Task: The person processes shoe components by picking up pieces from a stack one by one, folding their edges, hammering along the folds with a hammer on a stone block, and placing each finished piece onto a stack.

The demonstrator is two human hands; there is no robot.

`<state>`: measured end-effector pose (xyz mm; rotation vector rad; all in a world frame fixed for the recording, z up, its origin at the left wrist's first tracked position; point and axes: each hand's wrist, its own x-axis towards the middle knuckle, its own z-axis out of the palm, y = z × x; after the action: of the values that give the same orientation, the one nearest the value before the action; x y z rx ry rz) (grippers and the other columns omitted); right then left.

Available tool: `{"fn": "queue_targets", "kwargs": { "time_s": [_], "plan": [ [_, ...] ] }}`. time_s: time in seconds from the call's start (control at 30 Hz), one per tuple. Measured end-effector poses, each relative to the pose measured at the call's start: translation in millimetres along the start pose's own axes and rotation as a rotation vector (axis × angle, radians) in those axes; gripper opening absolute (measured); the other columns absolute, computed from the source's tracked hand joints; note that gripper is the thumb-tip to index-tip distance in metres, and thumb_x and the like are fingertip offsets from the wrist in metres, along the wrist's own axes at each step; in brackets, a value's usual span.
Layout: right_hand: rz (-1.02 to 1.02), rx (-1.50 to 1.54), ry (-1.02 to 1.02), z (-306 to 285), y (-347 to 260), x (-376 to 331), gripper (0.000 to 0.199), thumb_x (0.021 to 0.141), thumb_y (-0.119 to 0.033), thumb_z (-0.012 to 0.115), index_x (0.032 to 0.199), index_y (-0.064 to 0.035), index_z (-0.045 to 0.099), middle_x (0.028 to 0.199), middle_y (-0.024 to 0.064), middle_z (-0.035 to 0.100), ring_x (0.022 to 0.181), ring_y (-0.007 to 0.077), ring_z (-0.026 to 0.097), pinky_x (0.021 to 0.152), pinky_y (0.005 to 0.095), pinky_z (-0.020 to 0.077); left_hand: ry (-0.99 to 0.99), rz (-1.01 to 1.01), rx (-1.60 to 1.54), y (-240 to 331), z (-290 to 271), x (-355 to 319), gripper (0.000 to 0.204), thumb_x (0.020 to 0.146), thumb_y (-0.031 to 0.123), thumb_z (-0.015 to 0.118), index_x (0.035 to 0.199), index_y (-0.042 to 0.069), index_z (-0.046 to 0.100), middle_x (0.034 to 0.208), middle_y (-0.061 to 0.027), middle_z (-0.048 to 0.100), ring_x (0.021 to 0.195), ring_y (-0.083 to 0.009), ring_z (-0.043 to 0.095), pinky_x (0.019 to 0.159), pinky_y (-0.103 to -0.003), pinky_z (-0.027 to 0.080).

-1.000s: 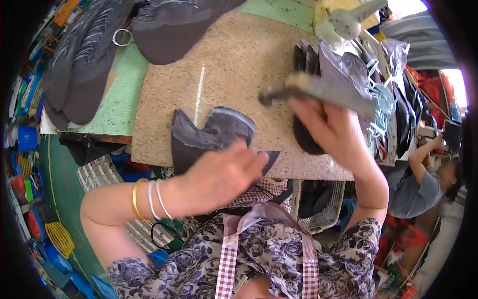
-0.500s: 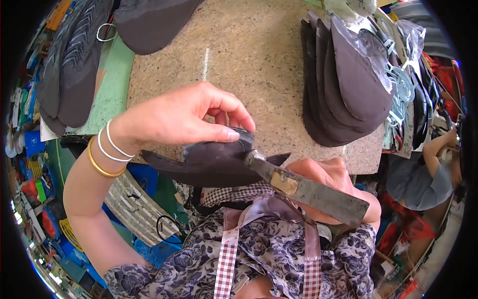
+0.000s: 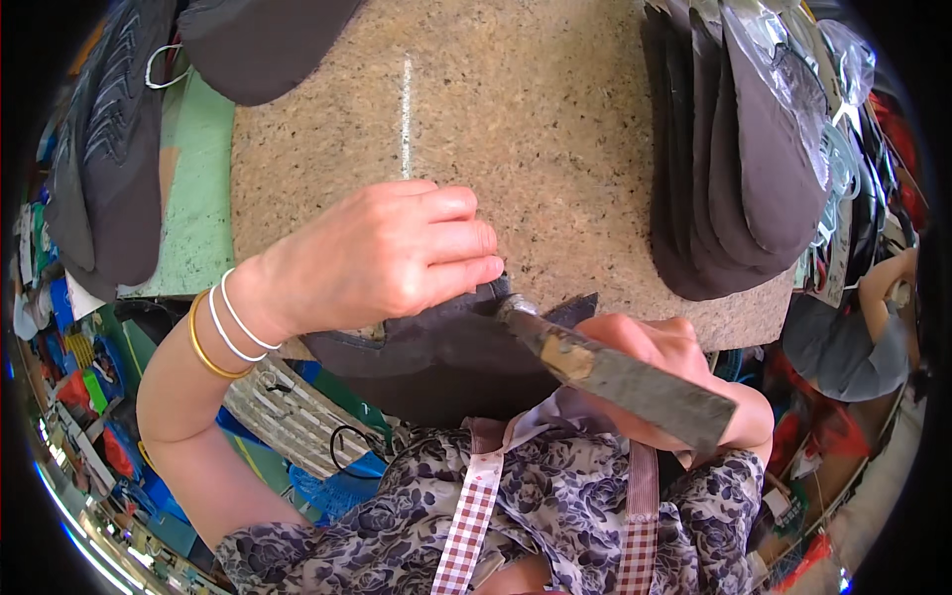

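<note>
My left hand is closed, fingers curled down, at the top edge of a dark brown leather-like piece. That piece overhangs the front edge of a speckled stone slab, its upper edge resting on the slab. White bands and a yellow bangle circle my left wrist. In my right hand is a hammer with a long flat metal head. Its small round face lies at the piece's edge, just right of my left fingers. The hammer's handle is mostly hidden behind its head; my left thumb is out of sight.
A stack of dark rounded pieces stands on the slab's right side. Another dark piece lies at the far left, near a pile with ridged marks on a green board. Plastic wrap and pale blue cord lie beyond the stack. At right, another person's arm shows.
My left hand has rolled over, its fingers now curled and the thumb hidden. More of the dark piece's face shows below the slab edge. The hammer stays at its edge; the whole view has shifted slightly.
</note>
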<state>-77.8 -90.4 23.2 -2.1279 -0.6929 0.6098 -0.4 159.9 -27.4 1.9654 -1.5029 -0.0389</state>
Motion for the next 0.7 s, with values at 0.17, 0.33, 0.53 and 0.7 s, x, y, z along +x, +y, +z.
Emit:
{"fn": "queue_targets", "kwargs": {
  "time_s": [0.17, 0.33, 0.53, 0.7],
  "plan": [
    [0.225, -0.031, 0.190, -3.1, -16.5, 4.8, 0.020, 0.071, -0.010, 0.073, 0.086, -0.0049, 0.061, 0.068, 0.0101, 0.062, 0.055, 0.0272, 0.061, 0.053, 0.0335, 0.0452, -0.021, 0.102, 0.052, -3.7, 3.4, -3.2, 0.023, 0.065, 0.006, 0.070, 0.087, 0.000, 0.064, 0.084, -0.0058, 0.061, 0.071, -0.0207, 0.056, 0.058, -0.031, 0.048],
    [0.163, -0.121, 0.067, -7.0, -12.4, 10.2, 0.024, 0.070, -0.011, 0.073, 0.090, -0.0041, 0.062, 0.075, 0.0089, 0.060, 0.056, 0.0253, 0.059, 0.050, 0.0332, 0.0411, 0.029, 0.106, 0.051, 0.3, 6.9, -1.5, 0.021, 0.065, 0.006, 0.071, 0.084, -0.002, 0.064, 0.084, -0.0062, 0.061, 0.070, -0.0210, 0.056, 0.057, -0.031, 0.047],
    [0.101, -0.316, -0.098, -10.7, -17.0, 12.6, 0.027, 0.070, -0.010, 0.071, 0.095, -0.0054, 0.063, 0.085, 0.0067, 0.059, 0.058, 0.0201, 0.056, 0.047, 0.0340, 0.0369, 0.061, -0.074, -0.091, 0.1, 4.5, -6.4, 0.023, 0.064, 0.008, 0.071, 0.085, 0.002, 0.064, 0.079, -0.0051, 0.059, 0.067, -0.0214, 0.055, 0.056, -0.032, 0.045],
    [0.086, -0.493, -0.145, -3.7, -21.3, 17.7, 0.027, 0.067, -0.010, 0.070, 0.093, -0.0092, 0.064, 0.082, 0.0047, 0.058, 0.057, 0.0181, 0.056, 0.047, 0.0328, 0.0379, 0.170, -0.154, 0.037, 11.9, 11.5, -13.6, 0.024, 0.064, 0.008, 0.071, 0.086, 0.004, 0.065, 0.078, -0.0043, 0.059, 0.067, -0.0208, 0.054, 0.057, -0.032, 0.044]
  ]
}}
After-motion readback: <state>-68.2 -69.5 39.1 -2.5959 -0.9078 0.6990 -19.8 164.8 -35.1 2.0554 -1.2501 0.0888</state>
